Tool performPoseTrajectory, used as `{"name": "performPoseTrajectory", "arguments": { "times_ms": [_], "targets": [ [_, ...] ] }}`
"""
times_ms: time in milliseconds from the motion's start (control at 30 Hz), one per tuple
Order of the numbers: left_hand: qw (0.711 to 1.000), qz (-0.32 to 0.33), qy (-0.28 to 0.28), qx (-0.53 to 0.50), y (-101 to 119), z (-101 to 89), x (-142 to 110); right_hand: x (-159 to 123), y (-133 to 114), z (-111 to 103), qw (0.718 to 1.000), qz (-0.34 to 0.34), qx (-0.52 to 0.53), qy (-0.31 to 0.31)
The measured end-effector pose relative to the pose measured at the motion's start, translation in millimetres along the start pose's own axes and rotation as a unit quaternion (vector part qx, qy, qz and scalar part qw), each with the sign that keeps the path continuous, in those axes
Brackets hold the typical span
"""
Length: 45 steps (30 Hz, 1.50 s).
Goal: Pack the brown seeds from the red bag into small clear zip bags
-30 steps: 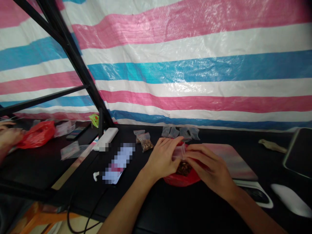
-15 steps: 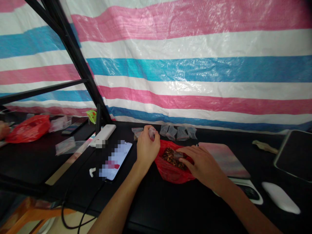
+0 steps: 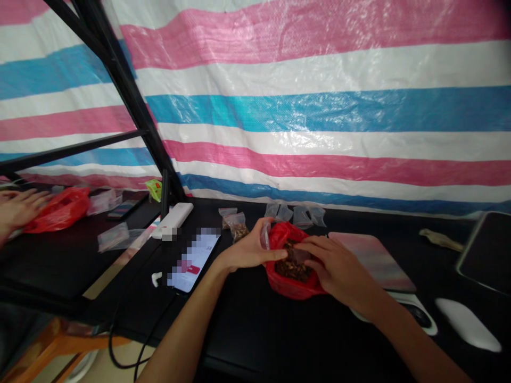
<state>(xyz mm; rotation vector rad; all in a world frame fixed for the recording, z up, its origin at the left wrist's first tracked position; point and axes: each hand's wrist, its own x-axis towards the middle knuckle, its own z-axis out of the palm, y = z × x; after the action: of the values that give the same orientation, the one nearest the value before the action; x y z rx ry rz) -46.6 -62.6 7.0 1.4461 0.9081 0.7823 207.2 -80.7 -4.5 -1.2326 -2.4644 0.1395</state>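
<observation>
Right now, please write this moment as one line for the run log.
left hand: holds small clear bag | right hand: on red plastic bag | red bag holds: brown pieces

We list, beside the red plastic bag (image 3: 289, 284): one left hand (image 3: 249, 250), slender, short-nailed, on a bare left forearm (image 3: 183, 324); one matching right hand (image 3: 339, 266), on a bare right forearm (image 3: 415, 340).

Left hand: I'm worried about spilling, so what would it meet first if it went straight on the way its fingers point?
The red bag: the fingertips of the left hand seem already over its near side. Beyond that lies the right hand, though depth is hard to judge.
</observation>
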Motion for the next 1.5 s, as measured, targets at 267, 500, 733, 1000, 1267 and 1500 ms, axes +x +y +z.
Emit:
{"name": "performPoseTrajectory", "arguments": {
  "times_ms": [267, 500, 733, 1000, 1267, 1500],
  "targets": [
    [0.998, -0.003, 0.012, -0.054, -11, 4.6, 6, 1, -14, -7, 0.999, 0.036, 0.001, -0.034],
    [0.996, 0.028, 0.072, -0.045, -3, 10.1, 9, 2, -17, 1, 0.996, 0.070, -0.048, -0.020],
    [0.992, 0.045, 0.106, -0.058, -5, 16.5, 14, -2, -11, -2, 0.978, 0.139, -0.157, -0.005],
    [0.989, 0.061, 0.092, -0.101, -10, 33.1, 20, -4, -13, 2, 0.976, 0.104, -0.193, -0.009],
    [0.977, 0.035, 0.157, -0.139, -10, 38.7, 22, -4, -15, 3, 0.972, 0.144, -0.187, 0.015],
    [0.983, 0.062, 0.129, -0.114, -11, 42.9, 24, -1, -20, 5, 0.970, 0.170, -0.175, 0.001]
  ]
}}
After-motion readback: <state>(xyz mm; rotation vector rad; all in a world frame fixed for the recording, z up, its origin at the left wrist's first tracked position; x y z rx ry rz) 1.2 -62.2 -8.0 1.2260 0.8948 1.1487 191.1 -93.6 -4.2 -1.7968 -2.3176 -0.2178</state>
